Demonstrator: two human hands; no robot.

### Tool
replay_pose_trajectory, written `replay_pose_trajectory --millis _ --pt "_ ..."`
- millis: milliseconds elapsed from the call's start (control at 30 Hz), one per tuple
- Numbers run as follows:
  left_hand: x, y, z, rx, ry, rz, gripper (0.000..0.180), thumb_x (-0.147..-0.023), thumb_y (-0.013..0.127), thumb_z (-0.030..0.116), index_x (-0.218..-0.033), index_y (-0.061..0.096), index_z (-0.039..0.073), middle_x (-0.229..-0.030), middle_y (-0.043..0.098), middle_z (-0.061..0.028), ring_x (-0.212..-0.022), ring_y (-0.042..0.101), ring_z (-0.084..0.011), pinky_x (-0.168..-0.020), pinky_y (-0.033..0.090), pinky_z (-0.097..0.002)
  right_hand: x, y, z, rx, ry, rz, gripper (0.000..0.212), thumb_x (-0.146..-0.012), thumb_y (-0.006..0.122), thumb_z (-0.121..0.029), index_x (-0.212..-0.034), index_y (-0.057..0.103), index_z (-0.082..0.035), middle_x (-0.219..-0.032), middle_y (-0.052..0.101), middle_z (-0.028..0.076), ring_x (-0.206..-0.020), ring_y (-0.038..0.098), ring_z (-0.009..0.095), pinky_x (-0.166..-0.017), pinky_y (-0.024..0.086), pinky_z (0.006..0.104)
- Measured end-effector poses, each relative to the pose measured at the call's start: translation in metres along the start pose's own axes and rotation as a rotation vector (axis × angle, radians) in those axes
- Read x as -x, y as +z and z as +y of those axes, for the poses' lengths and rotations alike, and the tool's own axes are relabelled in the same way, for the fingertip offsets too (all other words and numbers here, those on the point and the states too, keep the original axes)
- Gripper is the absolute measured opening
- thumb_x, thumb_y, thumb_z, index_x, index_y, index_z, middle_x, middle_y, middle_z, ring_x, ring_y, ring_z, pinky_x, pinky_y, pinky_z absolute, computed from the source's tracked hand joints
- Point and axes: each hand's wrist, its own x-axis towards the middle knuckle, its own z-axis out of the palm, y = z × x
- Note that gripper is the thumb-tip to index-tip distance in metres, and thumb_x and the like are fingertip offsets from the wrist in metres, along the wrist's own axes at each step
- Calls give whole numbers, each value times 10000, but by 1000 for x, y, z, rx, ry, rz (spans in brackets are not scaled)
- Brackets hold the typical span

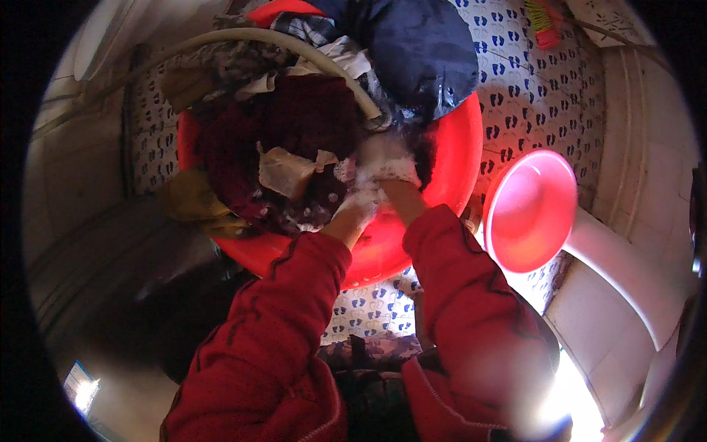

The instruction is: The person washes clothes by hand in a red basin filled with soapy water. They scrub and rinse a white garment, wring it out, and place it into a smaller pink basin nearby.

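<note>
Both hands are down in a large red basin (pixel 458 158), close together near its middle and covered with white suds. My left hand (pixel 361 202) is at the edge of a wet dark-red cloth (pixel 291 118). Just beyond it, my right hand (pixel 392 175) is in a whitish, blurred patch of foam. Suds and motion blur hide the fingers of both hands, and whatever they may hold cannot be made out. A beige piece of fabric (pixel 286 172) lies on the dark-red cloth. Behind the hands, the end of a pale hose (pixel 361 99) hangs into the basin.
Dark blue fabric (pixel 423 55) drapes over the basin's far right rim. Mixed laundry (pixel 335 57) is heaped at the back, and a yellowish cloth (pixel 193 197) lies at the left rim. On the right stand a pink-red basin (pixel 532 214) and a white curved fixture (pixel 622 269). A bristled brush (pixel 545 29) lies far right.
</note>
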Motion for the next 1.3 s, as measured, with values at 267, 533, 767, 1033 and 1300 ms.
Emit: replay_pose_trajectory --millis 267,533,767,1033,1300 --pt "71 -69 46 845 102 228 384 -1026 525 297 -1359 585 117 -1335 607 -59 -1240 577 -221 -992 520 -366 13 -34 21 -661 38 99 321 -841 696 -322 -1109 684 -145 -970 704 181 -897 705 349 -773 542 509" --pt "153 -100 65 1817 502 -91 386 -1016 555 323 -1336 565 106 -1264 601 -49 -1169 595 -219 -959 523 -358 189 -117 -120 -816 -438 478 221 -821 684 -281 -980 649 -131 -913 696 147 -838 686 397 -735 535 502" --pt "184 -102 103 2082 747 -439 397 -1009 581 346 -1315 548 96 -1202 597 -41 -1106 611 -217 -930 526 -350 124 -156 -85 -569 139 573 291 -871 631 -285 -1125 682 -154 -1107 663 133 -980 655 386 -849 531 503" --pt "225 -115 106 1592 631 93 398 -1033 525 281 -1367 559 67 -1307 620 -51 -1129 628 -212 -924 547 -353 219 -148 -128 -528 -123 769 404 -852 691 -372 -1136 624 -92 -1202 625 193 -1165 586 454 -912 521 563" --pt "180 -95 54 1865 547 93 411 -1046 466 367 -1312 603 85 -1251 659 -83 -1131 634 -257 -972 531 -395 229 -161 -136 -744 -13 698 461 -869 705 -336 -1236 558 -99 -1158 669 214 -1098 643 448 -929 518 518"
